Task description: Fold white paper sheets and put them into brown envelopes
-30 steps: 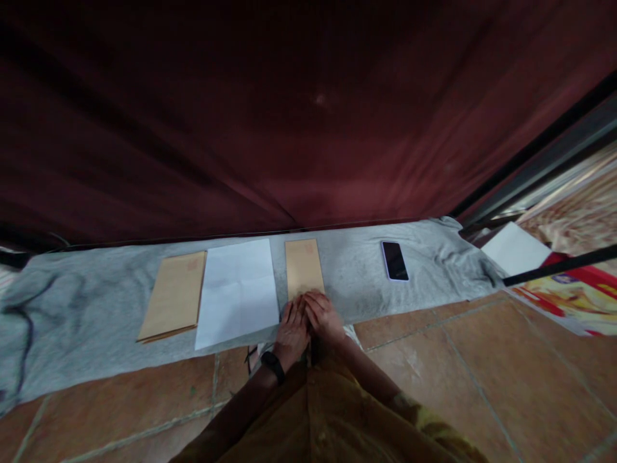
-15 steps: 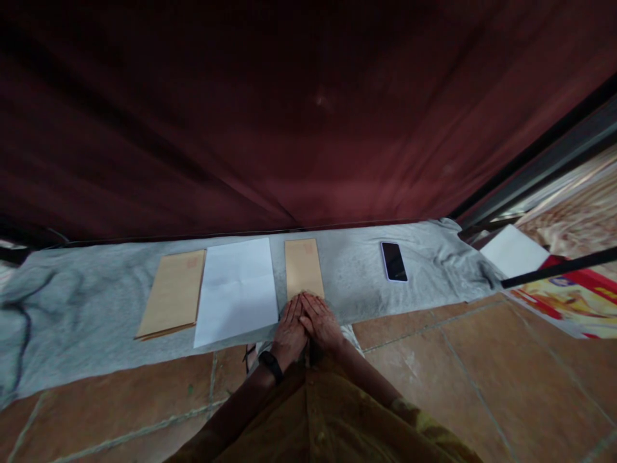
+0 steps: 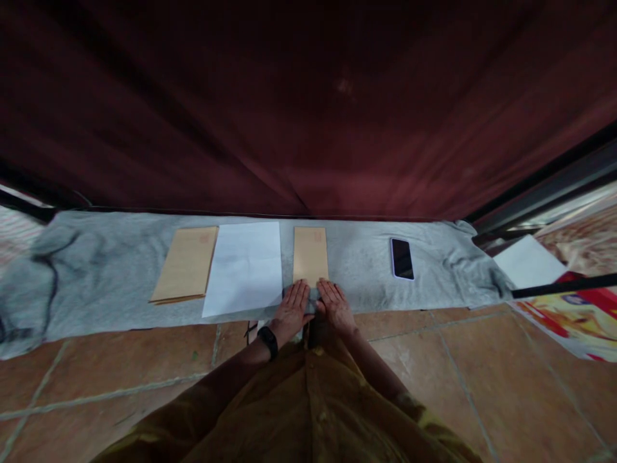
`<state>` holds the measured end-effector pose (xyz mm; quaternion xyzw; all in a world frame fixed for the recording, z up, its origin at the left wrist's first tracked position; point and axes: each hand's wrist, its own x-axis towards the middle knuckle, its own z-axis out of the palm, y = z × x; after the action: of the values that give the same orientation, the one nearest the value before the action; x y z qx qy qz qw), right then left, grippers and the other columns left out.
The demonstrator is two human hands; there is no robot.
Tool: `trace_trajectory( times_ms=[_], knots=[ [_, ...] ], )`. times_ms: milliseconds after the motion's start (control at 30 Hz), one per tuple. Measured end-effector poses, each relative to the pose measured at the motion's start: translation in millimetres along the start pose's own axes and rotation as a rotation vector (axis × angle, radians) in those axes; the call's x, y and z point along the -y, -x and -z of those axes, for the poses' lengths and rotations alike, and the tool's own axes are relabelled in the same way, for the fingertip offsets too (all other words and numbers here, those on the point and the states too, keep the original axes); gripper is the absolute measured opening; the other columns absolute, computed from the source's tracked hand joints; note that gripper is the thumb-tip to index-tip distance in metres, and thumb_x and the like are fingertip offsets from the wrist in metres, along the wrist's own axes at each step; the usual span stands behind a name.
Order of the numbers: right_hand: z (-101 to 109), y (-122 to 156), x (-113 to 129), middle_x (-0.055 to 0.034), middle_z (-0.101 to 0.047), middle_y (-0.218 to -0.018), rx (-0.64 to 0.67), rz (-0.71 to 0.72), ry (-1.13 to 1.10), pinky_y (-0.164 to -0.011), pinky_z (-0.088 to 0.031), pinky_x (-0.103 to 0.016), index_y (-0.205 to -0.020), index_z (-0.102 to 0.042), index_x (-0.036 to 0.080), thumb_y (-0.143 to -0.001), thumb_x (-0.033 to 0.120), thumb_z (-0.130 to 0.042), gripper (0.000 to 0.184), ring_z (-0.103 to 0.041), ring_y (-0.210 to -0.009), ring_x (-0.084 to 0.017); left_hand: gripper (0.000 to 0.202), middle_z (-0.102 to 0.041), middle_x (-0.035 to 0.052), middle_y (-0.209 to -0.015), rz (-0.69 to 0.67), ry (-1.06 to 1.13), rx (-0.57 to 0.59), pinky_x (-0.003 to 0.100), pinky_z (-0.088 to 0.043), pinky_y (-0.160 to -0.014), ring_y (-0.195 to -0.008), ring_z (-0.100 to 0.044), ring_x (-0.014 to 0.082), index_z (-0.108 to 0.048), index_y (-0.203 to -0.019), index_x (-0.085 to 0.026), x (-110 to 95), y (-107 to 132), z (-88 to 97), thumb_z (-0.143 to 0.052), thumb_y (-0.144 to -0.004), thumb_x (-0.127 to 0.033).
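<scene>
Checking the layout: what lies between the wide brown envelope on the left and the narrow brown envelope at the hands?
A white sheet of paper, flat on the grey cloth, just apart from the narrow brown envelope; head view.

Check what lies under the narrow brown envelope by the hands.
The narrow brown envelope lies flat on the grey cloth, spread over the tiled floor. The left hand and right hand, both flat, cover its near edge; anything directly beneath it is hidden.

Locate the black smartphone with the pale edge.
In the head view, the black smartphone lies on the grey cloth, right of the narrow brown paper envelope, apart from it.
</scene>
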<state>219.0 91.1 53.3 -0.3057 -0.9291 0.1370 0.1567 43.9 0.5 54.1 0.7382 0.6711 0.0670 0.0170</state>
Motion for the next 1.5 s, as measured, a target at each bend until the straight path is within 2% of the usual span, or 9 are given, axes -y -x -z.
trace_trajectory(
  times_ms=[400,500,600,700,800,1000,1167,1500],
  knots=[
    [6.9,13.9,-16.5,-0.0151,-0.043,-0.155,-0.054,-0.066,0.026,-0.121,-0.031,-0.049,-0.155,-0.035,0.015,-0.106,0.036,-0.038,0.054,-0.037,-0.147,-0.025,0.085,-0.022,0.0265,-0.162,0.006,-0.002,-0.026,0.051,-0.023,-0.123,-0.153,-0.017,0.0335,-0.02,-0.156,-0.001,1.5,4.0,3.4,-0.057,-0.092,-0.044],
    [2.5,10.1,-6.5,-0.0154,-0.04,-0.158,-0.072,-0.064,0.015,-0.12,-0.032,-0.05,-0.156,-0.033,0.013,-0.106,0.035,-0.037,0.054,-0.033,-0.148,-0.026,0.086,-0.021,0.0254,-0.163,0.009,0.003,-0.019,0.053,-0.022,-0.123,-0.153,-0.017,0.0337,-0.015,-0.158,-0.003,1.9,4.2,1.9,-0.056,-0.092,-0.041],
    [-5.3,2.2,10.9,-0.0133,-0.041,-0.157,-0.043,-0.002,-0.011,-0.122,-0.03,-0.048,-0.155,-0.034,0.013,-0.105,0.035,-0.037,0.054,-0.032,-0.149,-0.024,0.085,-0.022,0.0244,-0.163,0.011,0.011,-0.026,0.052,-0.021,-0.124,-0.153,-0.018,0.0327,-0.012,-0.158,-0.003,2.2,3.9,-0.4,-0.054,-0.091,-0.034],
    [-12.2,-5.9,26.7,-0.0132,-0.044,-0.156,-0.008,0.054,-0.049,-0.122,-0.03,-0.046,-0.155,-0.034,0.011,-0.105,0.037,-0.038,0.056,-0.034,-0.148,-0.024,0.078,-0.025,0.0236,-0.163,0.016,0.014,-0.048,0.049,-0.022,-0.124,-0.152,-0.021,0.0301,-0.013,-0.158,-0.001,2.4,3.9,-1.4,-0.046,-0.09,-0.022],
    [-14.0,-9.3,33.2,-0.015,-0.044,-0.155,-0.006,0.048,-0.063,-0.122,-0.031,-0.046,-0.155,-0.034,0.01,-0.105,0.037,-0.037,0.056,-0.035,-0.148,-0.024,0.074,-0.026,0.0236,-0.162,0.015,0.007,-0.049,0.048,-0.023,-0.124,-0.152,-0.023,0.0291,-0.016,-0.157,0.0,2.6,4.2,-1.0,-0.042,-0.09,-0.017],
    [-9.5,-5.4,26.5,-0.0131,-0.046,-0.154,-0.007,0.013,-0.043,-0.121,-0.03,-0.046,-0.154,-0.037,0.014,-0.106,0.036,-0.037,0.053,-0.037,-0.146,-0.023,0.082,-0.024,0.0233,-0.163,0.007,0.003,-0.017,0.051,-0.021,-0.124,-0.153,-0.021,0.0306,-0.013,-0.158,-0.002,4.3,4.2,-1.3,-0.049,-0.088,-0.026],
    [-5.7,-2.1,19.9,-0.0105,-0.045,-0.155,-0.005,-0.028,-0.026,-0.121,-0.029,-0.048,-0.154,-0.037,0.019,-0.105,0.035,-0.039,0.052,-0.039,-0.145,-0.024,0.081,-0.022,0.0236,-0.163,0.015,0.009,-0.014,0.051,-0.022,-0.124,-0.153,-0.018,0.0319,-0.02,-0.156,-0.002,5.0,4.6,-1.4,-0.054,-0.089,-0.032],
    [3.9,5.7,0.4,-0.0104,-0.047,-0.154,-0.042,-0.08,0.021,-0.12,-0.03,-0.047,-0.154,-0.037,0.019,-0.105,0.033,-0.041,0.052,-0.043,-0.143,-0.024,0.077,-0.023,0.0255,-0.162,0.051,-0.026,-0.04,0.052,-0.027,-0.122,-0.153,-0.017,0.0338,-0.025,-0.154,0.0,2.7,8.2,3.8,-0.049,-0.094,-0.042]
  ],
)
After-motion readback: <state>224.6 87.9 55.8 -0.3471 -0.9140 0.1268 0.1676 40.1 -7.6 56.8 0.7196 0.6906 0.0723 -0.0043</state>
